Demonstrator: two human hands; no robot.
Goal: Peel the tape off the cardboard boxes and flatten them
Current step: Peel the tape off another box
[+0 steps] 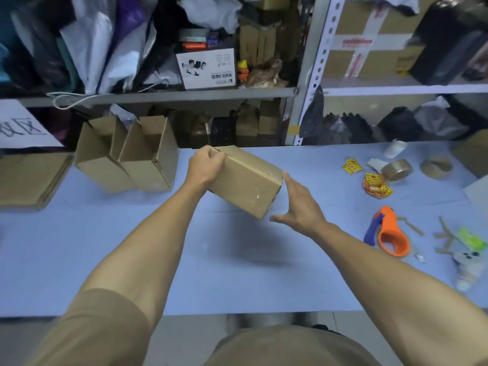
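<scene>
A closed brown cardboard box hangs tilted above the blue table, with clear tape glinting along its near right end. My left hand grips the box's far left end, fingers curled over the top edge. My right hand is spread wide at the box's near right end, fingers straight against that end and thumb stretched out below the lower corner. Two more brown boxes stand open-topped at the back left of the table.
A stack of flattened cardboard lies at the far left. On the right are an orange tape dispenser, a brown tape roll, yellow-red stickers and cardboard scraps. Cluttered metal shelves stand behind the table.
</scene>
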